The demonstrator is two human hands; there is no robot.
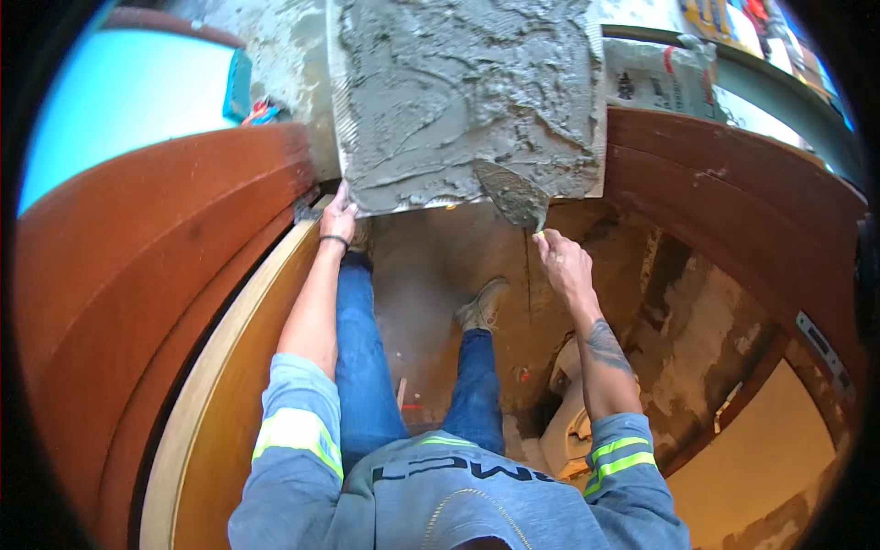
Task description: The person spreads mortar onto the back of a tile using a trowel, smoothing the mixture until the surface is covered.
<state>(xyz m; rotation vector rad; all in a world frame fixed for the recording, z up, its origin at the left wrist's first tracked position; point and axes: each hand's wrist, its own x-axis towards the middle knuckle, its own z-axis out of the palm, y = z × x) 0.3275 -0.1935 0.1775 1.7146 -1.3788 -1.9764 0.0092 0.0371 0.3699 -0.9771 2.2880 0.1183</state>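
Observation:
Wet grey mortar point(458, 92) covers the upper face of a large tile point(600, 165), with ridges and smears across it. At the tile's near left corner, my left hand point(339, 220) grips the edge, thumb side up. My right hand point(564, 261) is closed around the handle of a trowel point(515, 194). The trowel's pointed blade is coated with mortar and overlaps the tile's near edge toward the right. Most of its handle is hidden in my fist.
A brown door frame point(165, 192) rises on the left, with another frame side point(724, 174) on the right. A wooden door point(234, 367) stands by my left arm. A toilet point(570, 417) is below my right arm. A plastic bag point(655, 78) lies right of the tile.

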